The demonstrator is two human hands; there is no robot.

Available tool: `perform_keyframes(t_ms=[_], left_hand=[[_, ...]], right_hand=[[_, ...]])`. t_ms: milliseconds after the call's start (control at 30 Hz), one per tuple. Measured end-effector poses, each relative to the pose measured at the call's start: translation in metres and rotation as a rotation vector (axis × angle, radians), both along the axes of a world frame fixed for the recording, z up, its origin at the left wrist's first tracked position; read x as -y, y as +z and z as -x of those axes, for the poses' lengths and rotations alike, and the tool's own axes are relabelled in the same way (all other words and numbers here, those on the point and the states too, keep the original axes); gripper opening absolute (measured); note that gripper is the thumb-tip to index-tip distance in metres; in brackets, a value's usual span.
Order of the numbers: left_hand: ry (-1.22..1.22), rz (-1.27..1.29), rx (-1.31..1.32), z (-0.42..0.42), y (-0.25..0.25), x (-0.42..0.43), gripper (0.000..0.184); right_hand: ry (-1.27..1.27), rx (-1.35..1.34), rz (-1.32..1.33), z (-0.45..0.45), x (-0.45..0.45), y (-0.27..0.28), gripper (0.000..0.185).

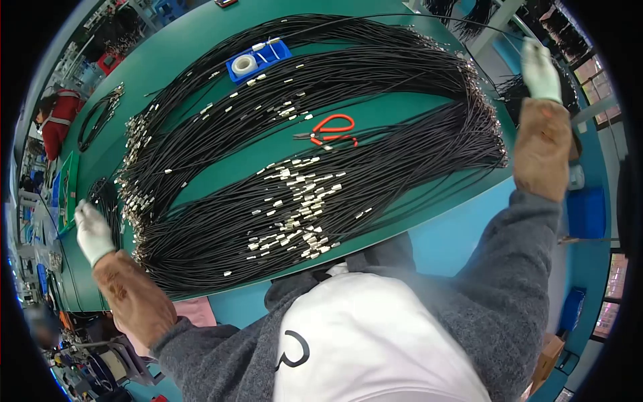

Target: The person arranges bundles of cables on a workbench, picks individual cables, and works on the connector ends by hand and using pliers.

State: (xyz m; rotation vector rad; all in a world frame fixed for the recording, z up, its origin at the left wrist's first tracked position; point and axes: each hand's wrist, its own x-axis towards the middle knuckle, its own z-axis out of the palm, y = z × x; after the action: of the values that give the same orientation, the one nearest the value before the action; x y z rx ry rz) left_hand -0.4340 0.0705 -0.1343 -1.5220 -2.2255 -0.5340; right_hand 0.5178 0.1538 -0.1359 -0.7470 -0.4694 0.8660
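Note:
My right hand [541, 72], in a white glove, is raised past the table's far right corner. Its fingers are closed at the end of a single black cable [462, 20] that runs back over the top of the bundles. Off the left end of the bundles is my left hand [95, 233], also gloved, with its fingers drawn together; what they hold, if anything, cannot be made out. Between my hands lie large bundles of black cables [375, 70] with metal ends and white labels [305, 201]. Red-handled cutters [333, 127] rest between two bundles.
A blue tray [274, 55] with a white tape roll [244, 64] sits among the cables on the green table [402, 104]. A smaller cable coil [97, 120] lies at the left, near a green bin [69, 194]. A person in red [62, 124] is beyond the left edge.

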Motion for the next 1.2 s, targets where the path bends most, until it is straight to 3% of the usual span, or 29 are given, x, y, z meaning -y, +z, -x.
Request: perform_keyframes(t_ms=[33, 133, 200, 333, 433, 533, 633, 733, 867, 967, 1033, 1200], left_hand=[[-0.004, 0.039, -0.193, 0.016, -0.021, -0.016, 0.024], [0.129, 0.235, 0.082, 0.034, -0.068, -0.036, 0.025], [0.17, 0.268, 0.134, 0.037, -0.082, -0.039, 0.026], [0.196, 0.227, 0.151, 0.041, -0.089, -0.031, 0.028], [0.161, 0.056, 0.146, 0.026, -0.074, -0.008, 0.03], [-0.013, -0.102, 0.457, -0.028, -0.057, 0.005, 0.03], [-0.39, -0.324, 1.185, -0.134, -0.027, 0.035, 0.028], [-0.685, 0.244, 0.868, -0.207, -0.021, 0.054, 0.021], [-0.938, 0.6, 0.928, -0.272, -0.036, 0.073, 0.02], [-1.145, 0.397, 0.752, -0.305, -0.055, 0.081, 0.021], [-1.135, 0.412, 0.72, -0.314, -0.063, 0.082, 0.019], [-1.047, 0.437, 0.621, -0.336, -0.073, 0.086, 0.014]], right_hand=[[0.033, -0.051, -0.016, 0.005, -0.023, -0.014, 0.023], [0.115, -0.164, -0.042, 0.016, -0.08, -0.055, 0.024], [0.143, -0.19, -0.054, 0.023, -0.099, -0.074, 0.024], [0.12, -0.131, -0.03, 0.009, -0.096, -0.094, 0.027], [0.079, 0.026, -0.025, -0.01, -0.062, -0.089, 0.031], [-0.004, 0.197, -0.01, 0.025, -0.014, -0.045, 0.034], [-0.203, 0.531, 0.045, 0.074, 0.051, -0.017, 0.04], [-0.085, 0.613, 0.162, 0.093, 0.08, -0.018, 0.04], [0.208, 0.922, 0.426, 0.158, 0.11, -0.011, 0.034], [0.592, 1.345, 0.536, 0.206, 0.146, -0.012, 0.031], [0.748, 1.338, 0.298, 0.221, 0.159, -0.032, 0.032], [0.499, 1.592, 0.254, 0.226, 0.166, -0.048, 0.026]])
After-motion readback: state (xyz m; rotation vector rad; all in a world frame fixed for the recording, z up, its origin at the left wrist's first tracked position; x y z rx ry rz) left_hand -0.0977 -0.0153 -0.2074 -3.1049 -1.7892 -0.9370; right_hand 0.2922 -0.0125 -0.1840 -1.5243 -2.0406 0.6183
